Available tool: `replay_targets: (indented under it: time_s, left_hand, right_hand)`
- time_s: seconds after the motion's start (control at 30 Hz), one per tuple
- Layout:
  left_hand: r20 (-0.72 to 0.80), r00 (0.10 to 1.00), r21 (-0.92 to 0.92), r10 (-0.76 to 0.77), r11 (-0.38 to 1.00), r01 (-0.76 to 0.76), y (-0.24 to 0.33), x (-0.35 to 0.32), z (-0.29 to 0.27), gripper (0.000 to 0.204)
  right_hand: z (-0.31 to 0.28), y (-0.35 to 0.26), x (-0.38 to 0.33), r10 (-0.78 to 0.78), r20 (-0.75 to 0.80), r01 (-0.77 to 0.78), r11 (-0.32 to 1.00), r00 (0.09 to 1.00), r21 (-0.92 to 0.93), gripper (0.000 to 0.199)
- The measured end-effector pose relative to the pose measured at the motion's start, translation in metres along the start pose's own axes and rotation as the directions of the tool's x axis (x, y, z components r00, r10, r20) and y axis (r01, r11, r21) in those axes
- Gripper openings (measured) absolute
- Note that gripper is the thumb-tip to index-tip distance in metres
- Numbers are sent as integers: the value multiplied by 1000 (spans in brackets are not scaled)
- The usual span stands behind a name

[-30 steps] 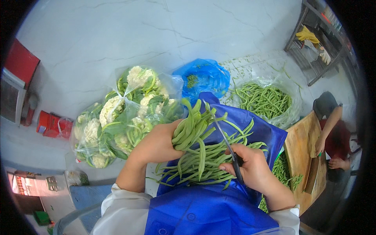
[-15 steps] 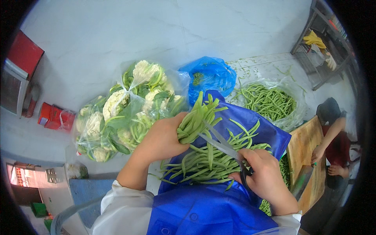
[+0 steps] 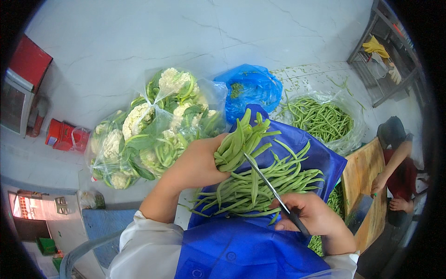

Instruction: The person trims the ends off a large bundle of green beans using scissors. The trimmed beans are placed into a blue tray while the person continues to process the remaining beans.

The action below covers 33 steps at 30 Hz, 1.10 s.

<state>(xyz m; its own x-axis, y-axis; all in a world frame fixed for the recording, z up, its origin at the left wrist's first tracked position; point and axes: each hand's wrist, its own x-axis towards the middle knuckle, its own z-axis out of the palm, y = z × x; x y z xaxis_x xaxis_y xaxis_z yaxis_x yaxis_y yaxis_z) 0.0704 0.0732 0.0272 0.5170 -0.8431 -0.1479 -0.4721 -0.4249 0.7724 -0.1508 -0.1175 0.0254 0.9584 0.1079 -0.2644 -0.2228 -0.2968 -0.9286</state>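
Fingers of the left hand [image 3: 200, 161] are curled firmly around a bundle of green beans [image 3: 233, 148]; those of the right hand [image 3: 312, 212] grip scissors [image 3: 270, 187]. From where I stand, the blades look closed, tips at the bundle. Align bean ends; keep left fingers behind the cutting line. Loose beans [image 3: 260, 193] lie beneath, on the blue apron [image 3: 218, 251]. Beyond sits an open blue bag [image 3: 270, 92].

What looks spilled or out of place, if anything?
Green scraps lie strewn on the floor beyond the clear bag of beans; they look spilled, since similar bits sit inside the blue bag. The left hand's bunch and right hand's scissors look normal.
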Motion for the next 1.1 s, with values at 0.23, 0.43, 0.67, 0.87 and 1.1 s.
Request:
replay_targets:
  time_s: [0.23, 0.43, 0.67, 0.87, 1.1]
  left_hand:
    - [-93, 989, 115, 111, 988, -100, 1, 2, 6, 48]
    - [-122, 978, 383, 167, 917, -109, 14, 2, 2, 31]
    - [-154, 964, 515, 215, 850, -108, 5, 2, -5, 33]
    - [-170, 887, 724, 429, 665, -183, 1, 3, -3, 31]
    - [-201, 876, 847, 438, 527, -68, -1, 5, -11, 21]
  right_hand:
    - [7, 4, 0, 40, 95, -69, 944, 995, 324, 43]
    - [11, -11, 4, 96, -148, -96, 995, 984, 7, 39]
    - [17, 2, -8, -98, -430, -33, 957, 897, -287, 47]
    - [0, -20, 0, -168, -436, -48, 896, 884, -441, 52]
    - [5, -24, -12, -63, -339, -47, 950, 939, -307, 42]
